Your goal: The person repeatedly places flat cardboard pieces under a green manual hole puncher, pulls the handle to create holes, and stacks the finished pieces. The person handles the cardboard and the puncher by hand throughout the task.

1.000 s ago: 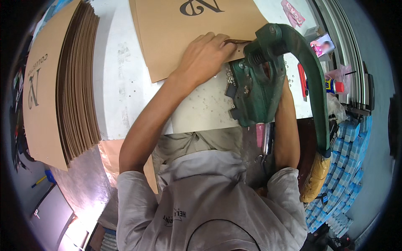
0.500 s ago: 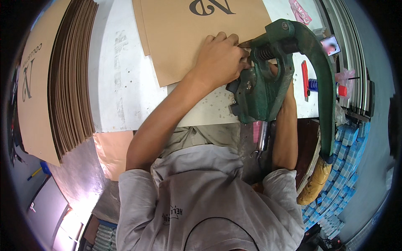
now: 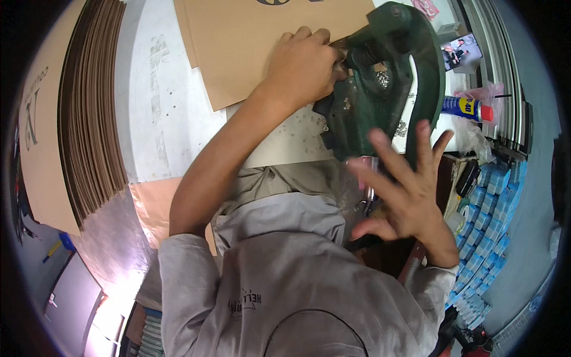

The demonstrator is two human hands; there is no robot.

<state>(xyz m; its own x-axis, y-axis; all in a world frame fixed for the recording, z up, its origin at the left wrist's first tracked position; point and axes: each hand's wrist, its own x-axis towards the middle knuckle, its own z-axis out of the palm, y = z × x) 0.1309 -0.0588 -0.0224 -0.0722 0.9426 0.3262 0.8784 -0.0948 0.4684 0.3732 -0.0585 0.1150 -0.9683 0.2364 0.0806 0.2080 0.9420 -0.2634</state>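
Observation:
A green hand-lever press (image 3: 363,119) stands at the front right of the white table. My left hand (image 3: 304,66) is against its left side, fingers curled at the edge of a printed brown kraft paper sheet (image 3: 235,50); the fingertips are partly hidden by the press. The sheet lies flat, overlapping another brown layer. My right hand (image 3: 410,199), slightly blurred, is in the air in front of the press with fingers spread and nothing in it. Behind those fingers runs the press's curved lever (image 3: 434,71), its lower end hidden. Small metal pieces (image 3: 382,78) show through the press's opening.
A tall stack of brown kraft paper pieces (image 3: 95,113) stands at the left. Right of the press are a blue can with a red cap (image 3: 467,109), a phone with a lit screen (image 3: 461,52) and clear plastic. Blue-and-white packs (image 3: 485,220) are piled beyond the table's right side.
My right hand has come out from behind the press, toward me, and opened. The lever has swung in closer to the press, covering the red cutter. My left hand stays at the paper.

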